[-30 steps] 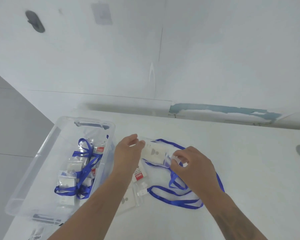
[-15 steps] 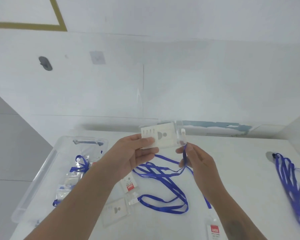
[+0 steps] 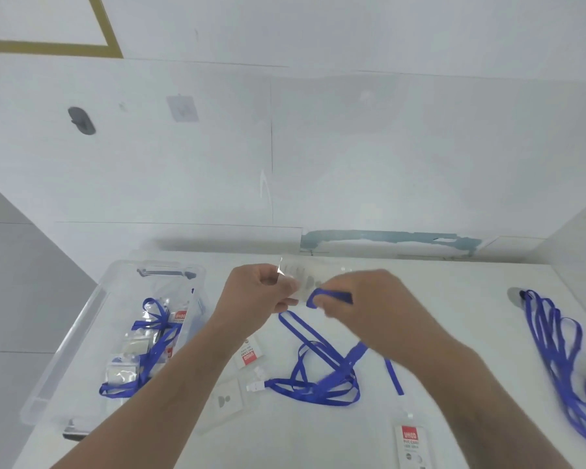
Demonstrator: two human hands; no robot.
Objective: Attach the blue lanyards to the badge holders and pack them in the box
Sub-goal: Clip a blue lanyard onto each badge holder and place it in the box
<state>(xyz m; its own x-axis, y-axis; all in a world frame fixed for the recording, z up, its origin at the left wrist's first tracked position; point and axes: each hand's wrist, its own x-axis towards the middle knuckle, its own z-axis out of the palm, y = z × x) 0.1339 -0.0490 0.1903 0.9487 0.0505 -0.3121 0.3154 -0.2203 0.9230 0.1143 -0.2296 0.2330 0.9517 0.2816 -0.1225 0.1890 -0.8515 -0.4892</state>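
My left hand (image 3: 254,299) pinches a clear badge holder (image 3: 300,277) above the white table. My right hand (image 3: 369,306) grips a loop of a blue lanyard (image 3: 322,294) right at the holder; the strap trails down to a coil (image 3: 318,387) on the table. A clear plastic box (image 3: 82,336) at the left holds several holders with blue lanyards (image 3: 156,343). Loose badge holders lie on the table below my hands (image 3: 247,355), (image 3: 225,399) and near the front (image 3: 411,445).
A bundle of spare blue lanyards (image 3: 555,346) lies at the right side of the table. White walls close the table at the back and right. The table's left edge runs just beyond the box.
My right hand has shifted from below the holder's right end onto it, now bunching a lanyard loop. The holder has dropped slightly and tilted flatter. The head view has risen.
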